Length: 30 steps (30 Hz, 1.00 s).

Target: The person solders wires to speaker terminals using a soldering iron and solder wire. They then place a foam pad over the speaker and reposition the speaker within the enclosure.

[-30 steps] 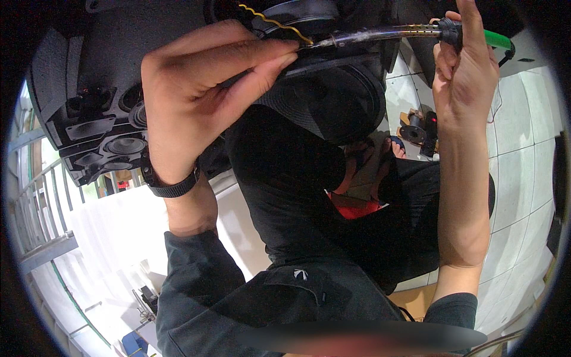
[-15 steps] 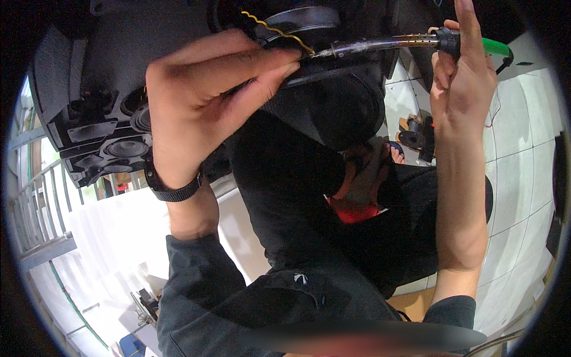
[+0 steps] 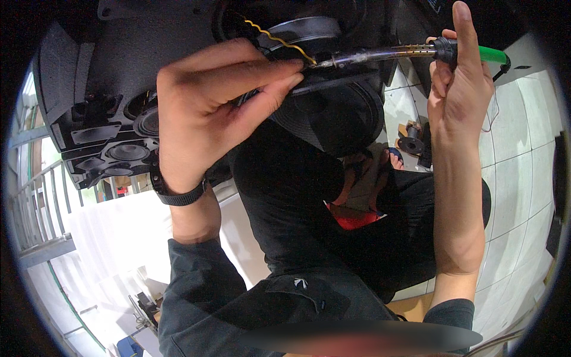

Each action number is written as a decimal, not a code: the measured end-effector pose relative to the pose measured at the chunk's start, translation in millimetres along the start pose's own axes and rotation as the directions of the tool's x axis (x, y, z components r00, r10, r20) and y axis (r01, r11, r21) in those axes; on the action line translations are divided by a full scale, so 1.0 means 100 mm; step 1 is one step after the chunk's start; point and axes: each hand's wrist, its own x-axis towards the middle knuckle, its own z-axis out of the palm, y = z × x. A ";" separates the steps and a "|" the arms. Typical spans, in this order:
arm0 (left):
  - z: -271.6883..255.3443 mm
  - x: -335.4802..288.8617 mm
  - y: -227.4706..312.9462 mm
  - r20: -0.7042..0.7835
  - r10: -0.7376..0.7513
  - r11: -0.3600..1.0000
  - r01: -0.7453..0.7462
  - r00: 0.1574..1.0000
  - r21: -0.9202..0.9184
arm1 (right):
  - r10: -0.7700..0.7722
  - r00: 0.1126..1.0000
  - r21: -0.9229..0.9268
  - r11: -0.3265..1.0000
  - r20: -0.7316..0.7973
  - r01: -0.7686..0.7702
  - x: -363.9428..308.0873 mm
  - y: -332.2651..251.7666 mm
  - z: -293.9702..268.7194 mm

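My right hand (image 3: 461,89) grips a soldering iron by its green handle (image 3: 492,55), with the index finger raised along it. The iron's long metal shaft (image 3: 383,53) points left, and its tip reaches the fingertips of my left hand (image 3: 214,107). Those fingers are pinched together on something small that they hide. A wavy yellow wire (image 3: 279,39) runs down from a large speaker (image 3: 309,27) and ends beside the iron's tip. Below the tip is another big dark speaker cone (image 3: 333,116).
Black speaker cabinets with smaller drivers (image 3: 126,152) stand at the left. A dark spool (image 3: 410,143) lies on the tiled floor (image 3: 514,178) at the right, near a foot (image 3: 395,159). Metal railings (image 3: 44,208) and a white surface (image 3: 113,232) are on the left.
Both hands have shifted slightly; the left one moved a little right and down. The iron's tip stays at the pinched fingertips and the wire's end.
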 end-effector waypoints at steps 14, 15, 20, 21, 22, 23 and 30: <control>-0.14 -0.06 0.12 -0.020 -0.085 0.996 0.086 0.996 0.037 | 0.055 0.998 0.038 0.998 0.026 -0.056 0.01 -0.04 -0.02; -0.20 -0.08 0.15 0.022 -0.105 0.989 0.102 0.994 0.111 | 0.042 0.999 0.020 0.999 0.024 -0.042 0.02 -0.01 -0.04; -0.23 -0.15 0.16 0.007 -0.176 0.976 0.174 0.984 0.129 | 0.123 0.991 0.061 0.990 0.059 -0.126 0.16 0.11 -0.11; -0.23 -0.15 0.15 -0.003 -0.173 0.973 0.172 0.985 0.151 | 0.131 0.990 0.051 0.990 0.050 -0.134 0.17 0.12 -0.13; -0.22 -0.15 0.14 -0.014 -0.171 0.970 0.170 0.985 0.174 | 0.139 0.989 0.041 0.989 0.041 -0.141 0.17 0.12 -0.13; -0.21 -0.15 0.13 -0.020 -0.173 0.971 0.174 0.985 0.162 | 0.122 0.991 0.044 0.991 0.055 -0.125 0.17 0.12 -0.13; -0.15 -0.15 0.10 -0.112 -0.165 0.986 0.167 0.980 0.010 | 0.011 1.000 -0.011 1.000 0.004 -0.011 0.00 -0.02 -0.01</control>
